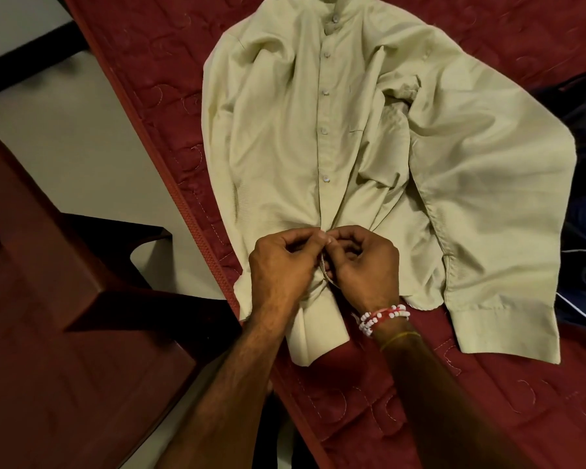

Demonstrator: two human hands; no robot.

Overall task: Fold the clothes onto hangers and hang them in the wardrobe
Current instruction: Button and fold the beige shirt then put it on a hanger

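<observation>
left hand [281, 262] and right hand [366, 265] pinching one pale shirt [278, 130] near its hem, one maroon mattress [156, 62] beneath

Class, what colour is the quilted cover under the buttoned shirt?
Dark red with pale curled stitching: the quilted cover under the pale green shirt, head view.

No legible text, label, brand, number or sign in view. Shirt [278, 137]: plain fabric, no readable tag. Quilted bedcover [538, 401]: stitched curls only, no lettering.
</observation>
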